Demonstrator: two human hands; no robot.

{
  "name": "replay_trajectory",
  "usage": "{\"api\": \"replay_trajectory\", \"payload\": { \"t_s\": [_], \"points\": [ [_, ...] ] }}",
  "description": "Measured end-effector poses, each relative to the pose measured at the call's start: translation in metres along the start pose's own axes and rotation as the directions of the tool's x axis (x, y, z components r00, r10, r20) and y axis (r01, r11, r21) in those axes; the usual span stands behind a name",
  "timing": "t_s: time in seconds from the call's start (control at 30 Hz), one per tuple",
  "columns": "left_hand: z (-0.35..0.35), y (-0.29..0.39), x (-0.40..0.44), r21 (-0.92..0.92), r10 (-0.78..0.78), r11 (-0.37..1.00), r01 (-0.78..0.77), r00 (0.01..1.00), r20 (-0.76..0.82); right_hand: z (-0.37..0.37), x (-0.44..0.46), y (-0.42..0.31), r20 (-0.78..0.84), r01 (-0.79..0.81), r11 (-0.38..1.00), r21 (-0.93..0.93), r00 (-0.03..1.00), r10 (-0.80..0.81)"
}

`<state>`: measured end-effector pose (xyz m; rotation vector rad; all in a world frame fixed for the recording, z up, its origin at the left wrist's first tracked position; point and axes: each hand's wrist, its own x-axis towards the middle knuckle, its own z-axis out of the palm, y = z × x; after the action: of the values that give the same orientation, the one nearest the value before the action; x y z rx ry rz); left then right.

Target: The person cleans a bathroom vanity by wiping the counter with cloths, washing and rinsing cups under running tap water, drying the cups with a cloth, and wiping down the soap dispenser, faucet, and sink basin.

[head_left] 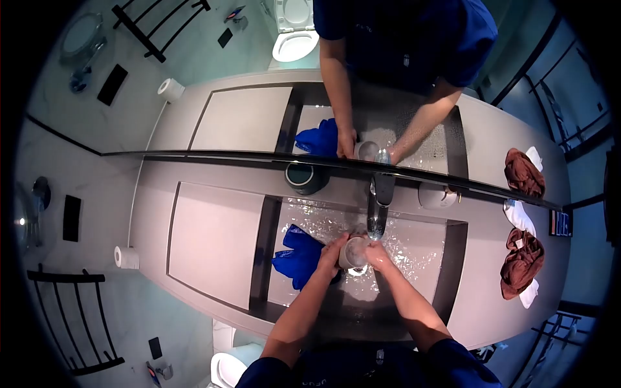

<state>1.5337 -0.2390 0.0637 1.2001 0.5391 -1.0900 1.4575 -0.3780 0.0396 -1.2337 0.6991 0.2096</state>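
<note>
My left hand (pixel 331 253) is wrapped around the left side of a pale, round cup (pixel 353 257) over the sink basin (pixel 414 278). At the cup's right rim, the fingers of my right hand (pixel 377 254) are closed on the edge; some fingertips are hidden. The cup's mouth faces up under the black tap (pixel 379 207), and its inside looks wet or cloudy. Left of my left hand, a bunched blue cloth (pixel 297 257) lies in the basin. Splashes and glints of water spread around the cup.
A mirror with a black lower edge (pixel 259 156) runs behind the counter. A dark green container (pixel 304 178) and a white pot (pixel 436 196) flank the tap. Brown cloth (pixel 521 265) with white cloth lies at right. A paper roll (pixel 127 257) and a towel rack (pixel 71 323) are at left.
</note>
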Motion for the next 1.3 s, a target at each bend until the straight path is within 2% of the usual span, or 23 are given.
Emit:
{"api": "replay_trajectory", "payload": {
  "t_s": [0.1, 0.17, 0.23, 0.3, 0.33, 0.43, 0.5, 0.53, 0.57, 0.6, 0.63, 0.67, 0.7, 0.77, 0.9, 0.93, 0.97, 1.03, 1.07, 1.1, 1.13, 1.23, 1.3],
  "points": [
    [0.002, 0.002, -0.007, -0.028, -0.263, 0.960, 0.279, 0.931, 0.255, -0.005, -0.010, -0.019, -0.001, 0.232, 0.967, -0.108, 0.972, -0.233],
    [0.001, -0.008, 0.007, -0.010, -0.318, 0.943, 0.332, 0.911, 0.260, -0.005, -0.026, -0.055, 0.072, 0.352, 0.624, -0.697, 0.901, -0.428],
    [0.002, -0.023, 0.025, -0.205, -0.219, 0.938, 0.279, 0.937, 0.274, -0.006, -0.022, -0.038, 0.052, 0.321, 0.503, -0.803, 0.878, -0.477],
    [0.008, -0.033, 0.039, -0.282, -0.181, 0.930, 0.237, 0.961, 0.209, 0.005, -0.034, -0.023, -0.048, 0.452, 0.486, -0.748, 0.694, -0.719],
    [0.011, -0.034, 0.037, -0.321, -0.103, 0.934, 0.155, 0.979, 0.175, 0.007, -0.038, -0.014, 0.028, 0.504, 0.337, -0.796, 0.586, -0.810],
    [0.011, -0.042, 0.034, -0.371, -0.065, 0.926, 0.070, 0.998, 0.027, 0.005, -0.059, -0.008, 0.105, 0.402, 0.160, -0.902, 0.562, -0.821],
    [0.012, -0.042, 0.030, -0.371, 0.153, 0.910, -0.185, 0.982, -0.113, 0.008, -0.063, -0.005, 0.110, 0.438, 0.200, -0.877, 0.588, -0.801],
    [0.016, -0.037, 0.019, -0.347, 0.198, 0.907, -0.237, 0.969, -0.147, 0.009, -0.057, 0.001, -0.087, 0.347, 0.650, -0.677, 0.838, -0.538],
    [0.014, -0.041, 0.020, -0.347, 0.198, 0.907, -0.238, 0.969, -0.146, 0.009, -0.050, 0.009, -0.139, 0.092, 0.933, -0.348, 0.979, -0.149],
    [0.009, -0.050, 0.023, -0.068, 0.418, 0.900, -0.430, 0.897, -0.142, -0.003, -0.032, 0.018, -0.076, -0.173, 0.955, -0.240, 0.984, 0.159],
    [0.009, -0.047, 0.017, 0.213, 0.612, 0.781, -0.587, 0.788, -0.073, 0.000, -0.029, 0.013, -0.071, -0.172, 0.956, -0.238, 0.985, 0.159],
    [0.010, -0.048, 0.009, 0.318, 0.704, 0.668, -0.673, 0.710, 0.024, 0.006, -0.027, 0.009, -0.090, -0.208, 0.962, 0.176, 0.970, 0.226],
    [0.014, -0.040, -0.001, 0.522, 0.779, 0.490, -0.698, 0.620, 0.098, 0.010, -0.026, 0.005, -0.079, -0.202, 0.805, 0.558, 0.953, 0.294],
    [0.022, -0.024, -0.008, 0.675, 0.890, 0.059, -0.736, 0.345, 0.299, 0.017, -0.028, 0.000, -0.094, -0.203, 0.791, 0.578, 0.945, 0.312],
    [0.028, -0.022, 0.000, 0.725, 0.851, 0.172, -0.667, 0.471, 0.231, 0.013, -0.025, 0.015, -0.293, 0.148, 0.822, 0.550, 0.956, 0.024],
    [0.033, -0.017, -0.003, 0.460, 0.531, 0.762, -0.456, 0.846, -0.041, 0.011, -0.034, 0.008, -0.254, 0.171, 0.925, 0.339, 0.963, -0.085],
    [0.038, -0.013, -0.006, 0.032, -0.018, 0.999, 0.021, 0.996, -0.090, 0.010, -0.041, 0.005, -0.194, 0.199, 0.974, 0.111, 0.965, -0.175],
    [0.034, -0.011, -0.006, 0.095, -0.139, 0.986, 0.137, 0.990, 0.015, 0.007, -0.046, 0.004, -0.251, 0.329, 0.940, -0.088, 0.906, -0.340],
    [0.032, -0.009, -0.005, 0.001, -0.233, 0.972, 0.236, 0.960, 0.157, -0.001, -0.046, -0.002, -0.128, 0.527, 0.701, -0.480, 0.749, -0.651],
    [0.029, -0.008, -0.003, -0.078, -0.305, 0.936, 0.342, 0.904, 0.301, -0.005, -0.046, -0.007, 0.118, 0.602, 0.286, -0.746, 0.542, -0.832],
    [0.027, -0.018, 0.003, -0.172, -0.150, 0.961, 0.218, 0.929, 0.338, -0.004, -0.044, -0.006, 0.109, 0.589, 0.351, -0.728, 0.604, -0.789],
    [0.020, -0.031, 0.023, -0.393, -0.065, 0.877, 0.277, 0.878, 0.474, 0.008, -0.047, -0.017, 0.171, 0.567, 0.189, -0.802, 0.521, -0.836],
    [0.020, -0.037, 0.024, -0.406, -0.021, 0.881, 0.244, 0.876, 0.482, 0.010, -0.066, -0.026, 0.194, 0.544, 0.224, -0.808, 0.606, -0.771]
  ]
}}
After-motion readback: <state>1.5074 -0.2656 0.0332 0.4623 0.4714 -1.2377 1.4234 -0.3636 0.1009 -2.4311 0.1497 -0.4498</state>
